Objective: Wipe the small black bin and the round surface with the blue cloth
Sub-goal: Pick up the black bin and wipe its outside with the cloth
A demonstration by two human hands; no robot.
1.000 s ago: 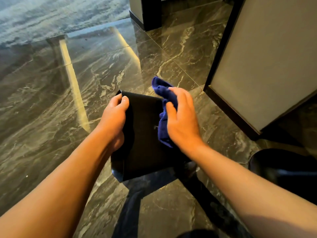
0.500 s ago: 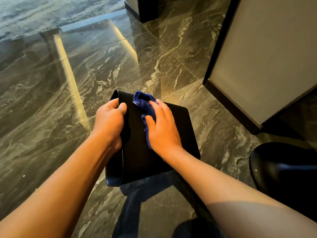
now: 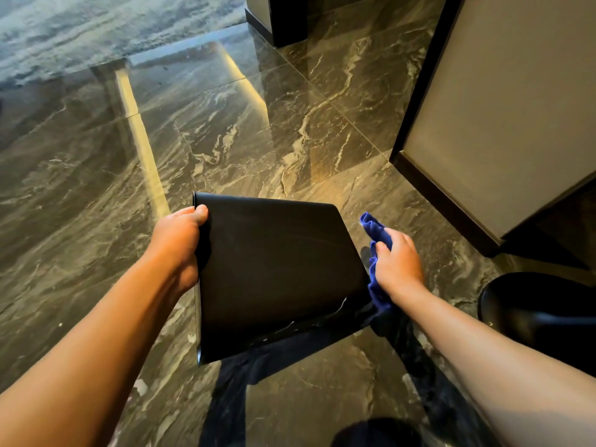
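Observation:
The small black bin is held tilted above the marble floor, one broad flat side facing me. My left hand grips its left rim, thumb on the outer face. My right hand is closed on the crumpled blue cloth and presses it against the bin's right side, just off the broad face. The round black surface shows at the right edge, partly cut off by the frame.
Glossy dark marble floor all around. A beige panel with a dark base stands at the right, close to the bin. A dark pillar base is at the top. My dark trouser legs are below the bin.
My right hand slid the cloth from the top left of the bin's broad face across to its right side. The bin now faces me more squarely, and my view has come closer.

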